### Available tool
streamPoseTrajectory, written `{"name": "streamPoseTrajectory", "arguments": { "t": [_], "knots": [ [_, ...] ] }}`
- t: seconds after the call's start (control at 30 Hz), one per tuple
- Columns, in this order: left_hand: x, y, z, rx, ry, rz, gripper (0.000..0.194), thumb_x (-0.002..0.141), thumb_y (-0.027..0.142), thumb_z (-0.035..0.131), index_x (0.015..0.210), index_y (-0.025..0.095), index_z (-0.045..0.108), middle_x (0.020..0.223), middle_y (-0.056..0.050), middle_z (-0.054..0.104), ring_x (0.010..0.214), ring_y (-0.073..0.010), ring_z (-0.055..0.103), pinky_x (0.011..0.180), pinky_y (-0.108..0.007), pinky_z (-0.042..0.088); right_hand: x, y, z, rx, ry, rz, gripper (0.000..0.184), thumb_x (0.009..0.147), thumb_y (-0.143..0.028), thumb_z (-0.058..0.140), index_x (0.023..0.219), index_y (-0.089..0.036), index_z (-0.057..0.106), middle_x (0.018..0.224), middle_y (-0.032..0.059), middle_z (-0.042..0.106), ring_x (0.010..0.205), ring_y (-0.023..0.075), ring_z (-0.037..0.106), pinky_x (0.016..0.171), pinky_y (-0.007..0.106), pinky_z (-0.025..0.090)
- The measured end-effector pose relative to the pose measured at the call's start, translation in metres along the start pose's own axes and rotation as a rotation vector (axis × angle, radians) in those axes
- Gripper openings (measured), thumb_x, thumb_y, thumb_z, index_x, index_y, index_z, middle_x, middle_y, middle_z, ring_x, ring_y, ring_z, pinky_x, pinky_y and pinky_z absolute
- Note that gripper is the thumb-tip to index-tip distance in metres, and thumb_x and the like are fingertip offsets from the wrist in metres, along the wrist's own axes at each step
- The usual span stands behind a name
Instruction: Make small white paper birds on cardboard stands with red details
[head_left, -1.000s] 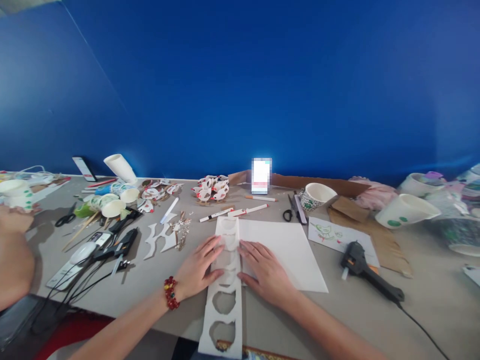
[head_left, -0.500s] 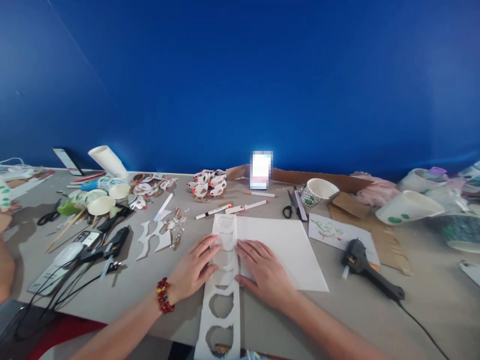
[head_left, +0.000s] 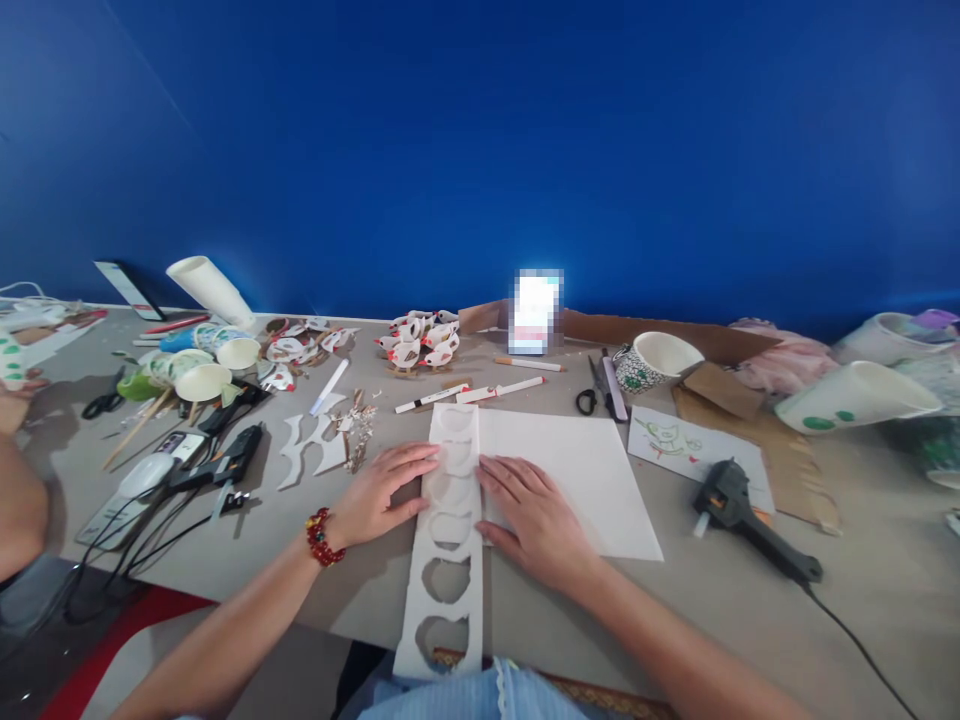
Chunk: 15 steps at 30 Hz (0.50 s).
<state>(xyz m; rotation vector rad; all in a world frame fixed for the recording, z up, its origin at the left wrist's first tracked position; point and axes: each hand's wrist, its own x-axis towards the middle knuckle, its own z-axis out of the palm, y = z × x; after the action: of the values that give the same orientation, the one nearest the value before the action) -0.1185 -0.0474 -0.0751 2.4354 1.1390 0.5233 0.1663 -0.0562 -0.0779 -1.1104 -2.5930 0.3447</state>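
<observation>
A long white card strip (head_left: pixel 415 570) with a row of rounded cut-outs lies lengthwise before me, its near end reaching past the table edge to my lap. At its left edge rests my left hand (head_left: pixel 384 497), fingers stretched out and the tips touching the strip. My right hand (head_left: pixel 534 518) lies flat with fingers extended, on a blank white sheet (head_left: pixel 577 470) and against the strip's right edge. The sheet appears to lie partly under the strip; exactly how is hidden. Two markers, one black-tipped (head_left: pixel 424 398) and one red-tipped (head_left: pixel 502 389), lie beyond the strip.
Left are card scraps (head_left: pixel 311 445), glue guns (head_left: pixel 225 465) with cables, paper cups (head_left: pixel 204 383) and another person's arm (head_left: pixel 19 500). Small painted birds (head_left: pixel 420 342) and a lit phone (head_left: pixel 534 312) stand behind. Right are scissors (head_left: pixel 589 390), a drawing (head_left: pixel 667 445) and a glue gun (head_left: pixel 750 520).
My left hand has drawn back slightly to the left, uncovering more of the strip. My right hand stays nearly in place. The view has tilted down a little.
</observation>
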Motion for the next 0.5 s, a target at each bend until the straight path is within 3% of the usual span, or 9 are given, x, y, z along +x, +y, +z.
{"name": "streamPoseTrajectory", "arguments": {
  "t": [0.5],
  "knots": [
    [0.0000,0.0008,0.0040,0.070,0.028,0.013,0.051,0.092,0.037,0.056,0.140,0.027,0.041,0.148,-0.008,0.045,0.136,-0.0248,0.041,0.111,-0.044,0.038,0.0000,-0.0010,-0.0020,-0.004,0.034,-0.014,0.056,0.093,-0.042,0.053,0.143,-0.016,0.044,0.147,0.0110,0.047,0.134,0.0272,0.040,0.112,0.049,0.032]
  ]
}}
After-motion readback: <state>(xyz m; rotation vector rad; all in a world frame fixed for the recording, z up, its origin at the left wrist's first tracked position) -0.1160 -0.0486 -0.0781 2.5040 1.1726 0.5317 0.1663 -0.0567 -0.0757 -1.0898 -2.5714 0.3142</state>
